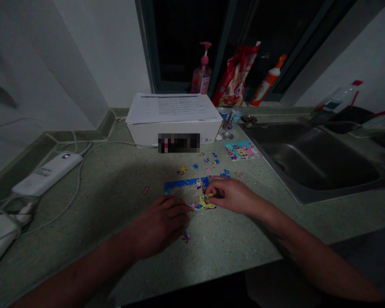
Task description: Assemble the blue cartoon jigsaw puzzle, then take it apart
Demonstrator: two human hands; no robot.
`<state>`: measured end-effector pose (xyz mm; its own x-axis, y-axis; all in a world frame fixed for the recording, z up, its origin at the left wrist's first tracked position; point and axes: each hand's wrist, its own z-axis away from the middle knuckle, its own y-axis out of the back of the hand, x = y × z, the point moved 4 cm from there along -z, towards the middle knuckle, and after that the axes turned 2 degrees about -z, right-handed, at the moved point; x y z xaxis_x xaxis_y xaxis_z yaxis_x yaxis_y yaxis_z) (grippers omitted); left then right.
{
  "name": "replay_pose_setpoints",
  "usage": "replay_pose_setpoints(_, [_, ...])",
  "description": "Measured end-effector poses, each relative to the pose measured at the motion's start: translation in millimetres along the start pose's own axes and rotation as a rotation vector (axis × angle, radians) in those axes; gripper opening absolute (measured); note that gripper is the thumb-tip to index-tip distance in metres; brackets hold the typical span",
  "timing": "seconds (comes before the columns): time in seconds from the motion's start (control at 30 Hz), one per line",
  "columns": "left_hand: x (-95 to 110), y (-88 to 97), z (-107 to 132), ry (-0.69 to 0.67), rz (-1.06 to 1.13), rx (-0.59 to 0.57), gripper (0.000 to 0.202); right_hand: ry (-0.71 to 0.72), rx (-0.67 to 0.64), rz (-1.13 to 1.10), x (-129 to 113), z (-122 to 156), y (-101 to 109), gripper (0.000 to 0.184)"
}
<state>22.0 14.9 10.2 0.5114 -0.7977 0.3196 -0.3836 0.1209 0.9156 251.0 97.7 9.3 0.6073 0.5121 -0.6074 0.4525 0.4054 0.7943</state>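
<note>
A partly joined jigsaw puzzle [188, 186] with blue and yellow cartoon colours lies on the speckled green counter [115, 201]. My right hand [232, 196] is curled, its fingertips pinching a yellow puzzle piece [207, 199] at the joined part's right edge. My left hand [162, 222] rests palm down with fingers together, their tips at the puzzle's lower edge. Several loose pieces [211, 162] are scattered behind the puzzle, one [185, 236] lies by my left hand and one [145, 189] to the left.
A white box [175, 130] with papers on top stands behind the puzzle. A picture card [243, 150] lies near the steel sink [317, 158]. Bottles and a red bag line the window sill. A white power strip [48, 173] and cables lie at left.
</note>
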Motion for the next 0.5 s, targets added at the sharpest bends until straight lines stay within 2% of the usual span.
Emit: replay_pose_setpoints(0.5, [-0.6,-0.8,0.7,0.004,0.000,-0.021,0.013,-0.031,-0.027,0.055,0.2,0.0,-1.2,0.018])
